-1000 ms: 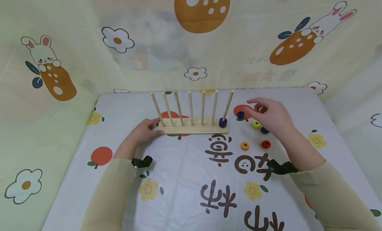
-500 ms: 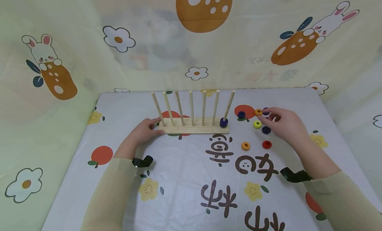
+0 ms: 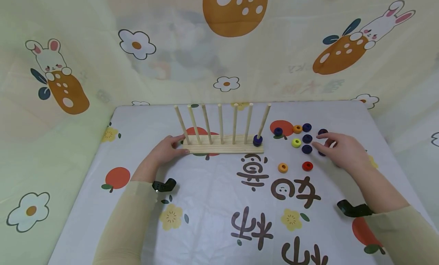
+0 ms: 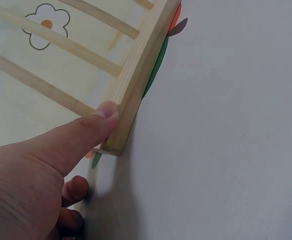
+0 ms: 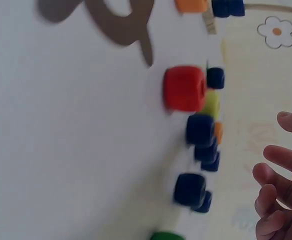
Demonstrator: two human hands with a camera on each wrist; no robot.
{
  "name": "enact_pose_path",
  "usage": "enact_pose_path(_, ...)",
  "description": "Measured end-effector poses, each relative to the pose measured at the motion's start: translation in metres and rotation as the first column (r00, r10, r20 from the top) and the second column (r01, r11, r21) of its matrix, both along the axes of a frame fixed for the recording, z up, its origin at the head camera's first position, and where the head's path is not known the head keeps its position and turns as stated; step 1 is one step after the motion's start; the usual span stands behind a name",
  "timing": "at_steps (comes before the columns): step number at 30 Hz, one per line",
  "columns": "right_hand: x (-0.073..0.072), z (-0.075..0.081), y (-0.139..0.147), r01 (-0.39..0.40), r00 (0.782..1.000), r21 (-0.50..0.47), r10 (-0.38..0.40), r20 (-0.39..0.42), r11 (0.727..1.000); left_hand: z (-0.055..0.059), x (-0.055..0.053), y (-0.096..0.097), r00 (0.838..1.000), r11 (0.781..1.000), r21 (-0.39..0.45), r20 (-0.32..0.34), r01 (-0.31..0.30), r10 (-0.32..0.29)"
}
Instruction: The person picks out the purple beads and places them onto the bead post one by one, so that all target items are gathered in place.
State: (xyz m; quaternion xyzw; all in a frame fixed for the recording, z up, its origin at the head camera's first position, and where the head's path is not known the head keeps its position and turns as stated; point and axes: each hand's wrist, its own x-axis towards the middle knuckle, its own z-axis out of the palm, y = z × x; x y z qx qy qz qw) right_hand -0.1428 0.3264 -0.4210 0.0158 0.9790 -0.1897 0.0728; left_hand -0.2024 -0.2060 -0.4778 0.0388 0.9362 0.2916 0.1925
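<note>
My left hand grips the left end of a wooden peg rack, with the thumb pressed on its base. Upright pegs stand along the rack. Dark blue beads are threaded at the foot of the rightmost peg. To the right of the rack, my right hand hovers with thumb and fingers apart, holding nothing. Dark blue beads lie just left of its fingertips, and others are partly hidden behind the hand. A yellow bead and an orange bead lie further left.
A red bead and a second orange bead lie nearer the front. One dark blue bead sits close to the rack. A green bead shows at the right wrist view's lower edge. A printed cloth covers the table.
My right hand has moved right, away from the orange bead its fingers were at, uncovering several dark blue beads. The left hand and the rack have stayed in place.
</note>
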Motion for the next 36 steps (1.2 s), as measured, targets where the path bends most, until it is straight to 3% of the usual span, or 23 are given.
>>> enact_pose_path(15, 0.009, -0.017, 0.03, 0.023, 0.995, 0.033, -0.026, 0.093, 0.999, -0.002, -0.001, -0.002, 1.0, 1.0, 0.005, -0.014, 0.008, -0.008)
enact_pose_path(25, 0.005, -0.019, 0.034, 0.051, 0.979, 0.05, -0.059, 0.195, 0.997, -0.003, -0.001, 0.0, 1.0, 1.0, -0.008, -0.003, -0.009, 0.009)
enact_pose_path(36, -0.001, -0.026, 0.033, 0.08, 0.969, 0.058, -0.091, 0.23, 0.995, 0.001, 0.0, 0.0, 1.0, 1.0, 0.004, 0.006, -0.005, 0.005)
